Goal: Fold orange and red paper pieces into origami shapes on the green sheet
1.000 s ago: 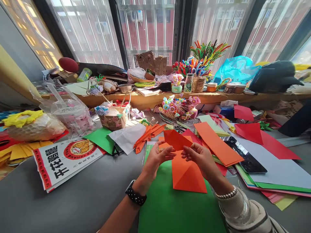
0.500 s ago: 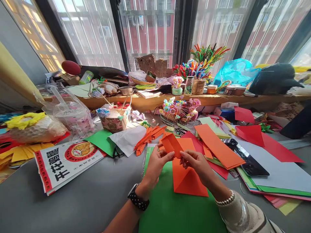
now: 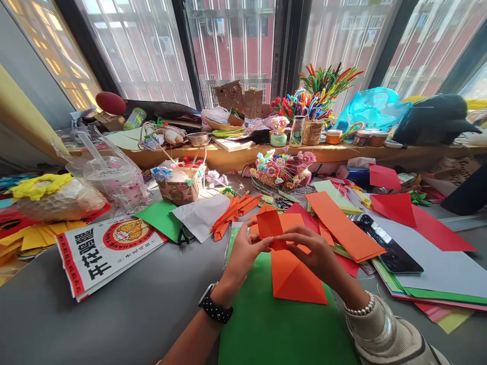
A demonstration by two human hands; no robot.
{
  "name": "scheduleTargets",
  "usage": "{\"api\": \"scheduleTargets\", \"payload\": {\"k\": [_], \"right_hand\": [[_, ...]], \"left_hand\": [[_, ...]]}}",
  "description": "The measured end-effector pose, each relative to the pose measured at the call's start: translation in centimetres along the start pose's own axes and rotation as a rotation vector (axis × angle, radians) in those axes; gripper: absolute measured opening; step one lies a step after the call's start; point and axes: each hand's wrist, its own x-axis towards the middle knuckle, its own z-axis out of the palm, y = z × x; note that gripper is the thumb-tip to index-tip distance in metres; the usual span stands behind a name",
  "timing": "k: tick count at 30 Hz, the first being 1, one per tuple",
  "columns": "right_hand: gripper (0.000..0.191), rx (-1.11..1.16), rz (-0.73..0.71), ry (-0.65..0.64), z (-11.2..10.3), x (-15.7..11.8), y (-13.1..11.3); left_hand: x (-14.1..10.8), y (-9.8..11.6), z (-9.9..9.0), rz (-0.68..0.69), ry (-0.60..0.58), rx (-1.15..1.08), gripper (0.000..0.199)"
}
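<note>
A small folded piece of orange paper (image 3: 269, 224) is held up above the green sheet (image 3: 262, 319). My left hand (image 3: 245, 251) grips its left and lower edge, thumb in front. The fingers of my right hand (image 3: 310, 246) touch its lower right corner, with the forefinger stretched along it. Beneath the hands, a larger creased orange sheet (image 3: 299, 281) lies on the green sheet. Several folded orange strips (image 3: 234, 213) are piled just beyond my left hand.
Right of my hands lie long orange strips (image 3: 342, 225), a black phone (image 3: 391, 248) and stacked coloured paper (image 3: 449, 274). A printed paper bag (image 3: 114, 248) is at the left. Behind stand a flower basket (image 3: 182, 185) and a plastic cup (image 3: 114, 180).
My right hand has shifted its grip, its fingers now straighter and reaching over the small orange piece. That piece has turned to a more upright, flatter face. The view has shifted slightly.
</note>
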Motion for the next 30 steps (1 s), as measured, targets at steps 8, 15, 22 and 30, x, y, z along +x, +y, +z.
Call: {"api": "scheduleTargets", "payload": {"k": [8,15,22,30], "right_hand": [[0.019,-0.214,-0.127,0.108,0.47,-0.41,0.07],[0.015,-0.093,-0.038,0.068,0.28,-0.23,0.18],[0.013,0.189,0.2,0.087,0.55,0.25,-0.5],[0.017,0.234,0.262,0.143,0.99,0.32,-0.56]], "left_hand": [[-0.27,0.24,0.05,-0.04,-0.055,-0.082,0.06],[-0.13,-0.08,0.11,0.019,-0.031,0.0,0.063],[-0.29,-0.34,0.28,0.046,-0.05,0.034,0.062],[-0.21,-0.49,0.27,0.018,-0.078,0.024,0.062]]}}
